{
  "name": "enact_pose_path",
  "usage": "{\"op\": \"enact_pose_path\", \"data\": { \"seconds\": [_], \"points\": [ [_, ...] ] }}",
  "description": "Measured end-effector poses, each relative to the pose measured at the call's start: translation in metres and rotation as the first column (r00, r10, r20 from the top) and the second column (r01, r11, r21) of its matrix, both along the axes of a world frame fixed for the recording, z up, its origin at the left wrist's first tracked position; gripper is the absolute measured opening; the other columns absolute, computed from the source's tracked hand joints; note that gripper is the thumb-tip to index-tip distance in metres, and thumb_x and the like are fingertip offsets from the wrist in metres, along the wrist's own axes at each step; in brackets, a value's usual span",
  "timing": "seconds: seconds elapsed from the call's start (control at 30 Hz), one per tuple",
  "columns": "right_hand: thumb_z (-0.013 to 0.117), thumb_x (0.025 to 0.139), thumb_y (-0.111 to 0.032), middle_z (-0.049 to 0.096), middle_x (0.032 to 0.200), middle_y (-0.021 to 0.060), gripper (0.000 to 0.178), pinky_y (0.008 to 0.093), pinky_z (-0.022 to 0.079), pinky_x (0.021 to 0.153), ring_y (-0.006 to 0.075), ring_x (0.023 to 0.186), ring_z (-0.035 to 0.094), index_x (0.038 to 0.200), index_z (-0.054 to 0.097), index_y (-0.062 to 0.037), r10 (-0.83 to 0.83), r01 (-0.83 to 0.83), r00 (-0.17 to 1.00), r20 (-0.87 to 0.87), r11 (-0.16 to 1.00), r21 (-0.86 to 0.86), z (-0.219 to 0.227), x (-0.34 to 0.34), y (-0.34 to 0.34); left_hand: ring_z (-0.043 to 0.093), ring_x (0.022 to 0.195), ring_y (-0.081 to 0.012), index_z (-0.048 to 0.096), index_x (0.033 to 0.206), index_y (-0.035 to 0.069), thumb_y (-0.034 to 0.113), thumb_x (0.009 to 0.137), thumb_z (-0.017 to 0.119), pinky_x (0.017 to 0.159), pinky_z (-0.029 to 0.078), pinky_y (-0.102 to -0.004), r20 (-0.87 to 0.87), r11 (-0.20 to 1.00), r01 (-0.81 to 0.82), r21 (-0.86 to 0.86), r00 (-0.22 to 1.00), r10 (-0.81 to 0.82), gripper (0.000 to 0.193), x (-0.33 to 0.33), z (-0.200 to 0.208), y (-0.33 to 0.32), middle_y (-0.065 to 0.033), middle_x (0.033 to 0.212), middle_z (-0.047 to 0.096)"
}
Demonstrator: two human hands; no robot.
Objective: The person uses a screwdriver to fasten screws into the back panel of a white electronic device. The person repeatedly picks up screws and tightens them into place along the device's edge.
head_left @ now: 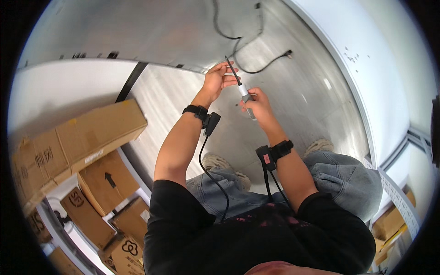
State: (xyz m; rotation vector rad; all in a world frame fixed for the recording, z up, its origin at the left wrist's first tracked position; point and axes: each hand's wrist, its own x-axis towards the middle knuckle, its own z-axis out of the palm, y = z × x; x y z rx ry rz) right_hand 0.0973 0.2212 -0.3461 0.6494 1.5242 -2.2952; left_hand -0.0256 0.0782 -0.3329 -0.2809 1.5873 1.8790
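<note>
A screwdriver point(245, 95) with a grey-and-white handle and a long dark shaft is gripped by its handle in my right hand point(259, 106). The shaft slants up and to the left, its tip near the lower edge of a large grey metal panel point(137, 32). My left hand point(218, 80) is beside the shaft, with fingers stretched out behind it and apart from one another. Whether those fingers touch the shaft I cannot tell. A black cable point(256, 72) ending in a plug point(288, 54) lies on the floor just beyond my hands.
Cardboard boxes point(98, 130) are stacked on a shelf at my left. A white wall or panel point(334, 27) curves along the right, with a metal rack point(398, 197) lower down. Black straps with small devices point(266, 158) and cords sit on both forearms. The floor point(307, 101) is pale grey.
</note>
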Motion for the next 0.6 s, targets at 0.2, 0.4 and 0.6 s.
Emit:
{"op": "enact_pose_path", "data": {
  "seconds": [0.2, 0.4, 0.6],
  "points": [
    [0.064, 0.076, -0.010, 0.059, 0.085, 0.0088, 0.040, 0.0288, 0.041, 0.059, 0.0150, 0.068, 0.059, 0.112, 0.049, -0.0004, 0.159, -0.161, 0.986, -0.051, 0.986, -0.040, -0.011, 0.006, -0.063, 0.066, 0.082, -0.0235, 0.050, 0.117, 0.001, 0.013, 0.098, 0.031, 0.067, 0.056, -0.0306, -0.023, 0.988, -0.150, -0.027, 0.989, 0.149, 0.030, 0.010, -0.003, -0.075, -0.0119, 0.099, 0.060],
    [0.057, 0.087, -0.023, 0.059, 0.085, 0.0044, 0.047, 0.0242, 0.041, 0.051, 0.0102, 0.063, 0.055, 0.129, 0.047, -0.0061, 0.166, -0.163, 0.983, 0.073, 0.986, -0.038, -0.001, 0.012, -0.075, 0.066, 0.077, -0.0210, 0.050, 0.119, 0.005, 0.020, 0.098, 0.039, 0.061, 0.055, -0.0287, -0.029, 0.975, -0.204, -0.091, 0.979, 0.202, 0.027, 0.008, -0.011, -0.084, -0.0102, 0.093, 0.061],
    [0.056, 0.087, -0.027, 0.058, 0.083, 0.0025, 0.046, 0.0223, 0.038, 0.047, 0.0083, 0.060, 0.052, 0.128, 0.048, -0.0079, 0.196, -0.195, 0.979, 0.056, 0.981, -0.014, -0.002, 0.004, -0.069, 0.065, 0.074, -0.0176, 0.049, 0.120, 0.006, 0.017, 0.097, 0.041, 0.057, 0.054, -0.0265, -0.089, 0.971, -0.217, -0.102, 0.974, 0.208, 0.027, 0.001, -0.015, -0.085, -0.0110, 0.091, 0.064]
  ]
}}
